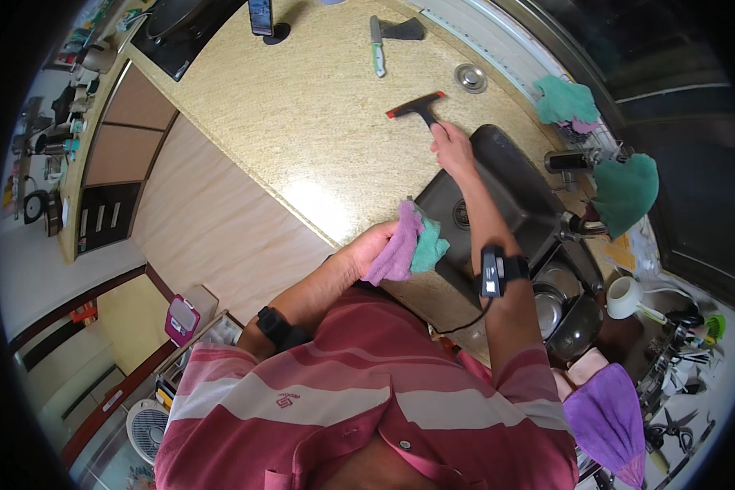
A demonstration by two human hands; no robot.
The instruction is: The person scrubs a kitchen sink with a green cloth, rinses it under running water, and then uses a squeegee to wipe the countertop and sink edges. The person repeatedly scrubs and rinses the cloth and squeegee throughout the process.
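My left hand (375, 246) grips a folded cloth (398, 245), purple on one side and green on the other, close to the counter's front edge. My right hand (453, 150) is wrapped around the handle of a black squeegee (418, 107) with red ends. Its head lies over the speckled beige countertop (282, 116), beyond the dark sink (502, 153). A metal sink strainer (470, 78) rests on the counter past the squeegee. Farther off lies a knife (377, 49) with a pale green and white handle, beside a dark flat piece (404, 29).
A phone on a stand (262, 18) and a black cooktop (177, 30) are at the far end. Metal bowls (551, 306) fill the smaller basin. Green cloths (626, 190) hang by the faucet (579, 226). A white pot (625, 298) stands at right.
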